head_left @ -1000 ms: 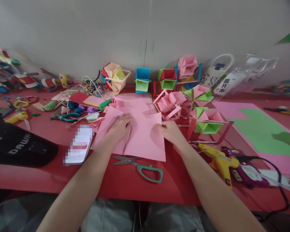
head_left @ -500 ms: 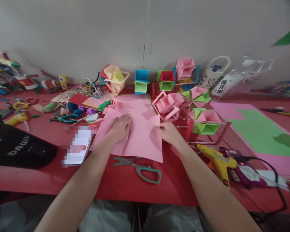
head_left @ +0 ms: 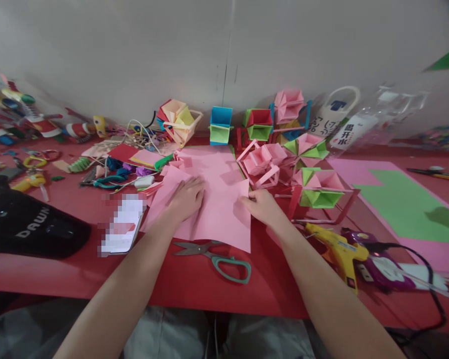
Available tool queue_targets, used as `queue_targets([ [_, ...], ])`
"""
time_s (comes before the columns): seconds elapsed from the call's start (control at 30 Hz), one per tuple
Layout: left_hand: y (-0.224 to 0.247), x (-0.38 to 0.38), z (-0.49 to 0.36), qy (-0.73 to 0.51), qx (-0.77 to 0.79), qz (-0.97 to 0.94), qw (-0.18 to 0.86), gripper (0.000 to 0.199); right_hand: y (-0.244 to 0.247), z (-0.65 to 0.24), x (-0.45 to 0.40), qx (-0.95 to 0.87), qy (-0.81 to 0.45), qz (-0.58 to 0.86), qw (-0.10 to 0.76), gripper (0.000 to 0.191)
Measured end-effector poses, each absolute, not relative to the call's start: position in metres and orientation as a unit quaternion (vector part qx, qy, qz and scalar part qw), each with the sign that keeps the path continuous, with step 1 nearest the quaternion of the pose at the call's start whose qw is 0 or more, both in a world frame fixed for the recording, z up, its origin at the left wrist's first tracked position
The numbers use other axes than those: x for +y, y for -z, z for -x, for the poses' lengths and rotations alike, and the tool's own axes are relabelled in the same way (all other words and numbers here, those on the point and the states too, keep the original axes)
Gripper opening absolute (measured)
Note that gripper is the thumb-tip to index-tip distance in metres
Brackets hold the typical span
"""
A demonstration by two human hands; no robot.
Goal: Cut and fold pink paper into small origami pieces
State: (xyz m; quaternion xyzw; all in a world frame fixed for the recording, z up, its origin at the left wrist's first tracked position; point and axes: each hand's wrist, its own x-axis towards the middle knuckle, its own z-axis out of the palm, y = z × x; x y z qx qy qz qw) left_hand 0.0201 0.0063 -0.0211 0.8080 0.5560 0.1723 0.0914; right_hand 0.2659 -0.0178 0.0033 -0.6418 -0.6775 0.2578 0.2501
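My left hand (head_left: 189, 198) lies flat, fingers stretched out, on the left part of a pink paper sheet (head_left: 222, 219). At the sheet's right edge my right hand (head_left: 261, 204) pinches the paper between thumb and curled fingers. The sheet has a crease or fold beside my left hand, and its right side is slightly raised. More pink paper (head_left: 213, 157) lies beneath and behind it. Green-handled scissors (head_left: 213, 257) rest with blades parted just in front of the sheet's near edge.
A phone (head_left: 123, 229) and a black DAWN cup (head_left: 33, 222) are at left. Folded paper models (head_left: 258, 124) stand along the wall. A yellow glue gun (head_left: 338, 249), a purple power strip (head_left: 381, 264) with its cable, and green paper (head_left: 404, 204) lie at right. Craft scraps (head_left: 123, 164) are heaped back left.
The camera view has shifted very slightly. Both hands keep nearly the same places on the pink sheet.
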Motion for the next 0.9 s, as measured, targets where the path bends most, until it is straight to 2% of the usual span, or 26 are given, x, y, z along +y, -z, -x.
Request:
queue_targets([
  [0.27, 0.025, 0.009, -0.018, -0.180, 0.550, -0.811, 0.094, 0.045, -0.007, -0.268, -0.022, -0.645, -0.328, 0.622, 0.300, 0.045],
  [0.4, 0.020, 0.006, -0.017, -0.208, 0.550, -0.804, 0.093, 0.045, -0.007, -0.268, -0.022, -0.630, -0.351, 0.627, 0.295, 0.043],
  [0.5, 0.013, -0.001, -0.018, -0.226, 0.550, -0.799, 0.088, 0.044, -0.004, -0.266, -0.020, -0.625, -0.342, 0.629, 0.309, 0.040],
  [0.63, 0.011, -0.005, -0.019, -0.192, 0.554, -0.805, 0.089, 0.046, -0.001, -0.264, -0.017, -0.629, -0.311, 0.629, 0.335, 0.041],
  [0.9, 0.020, 0.002, -0.017, -0.136, 0.553, -0.815, 0.106, 0.052, -0.002, -0.263, -0.017, -0.653, -0.284, 0.637, 0.295, 0.044],
])
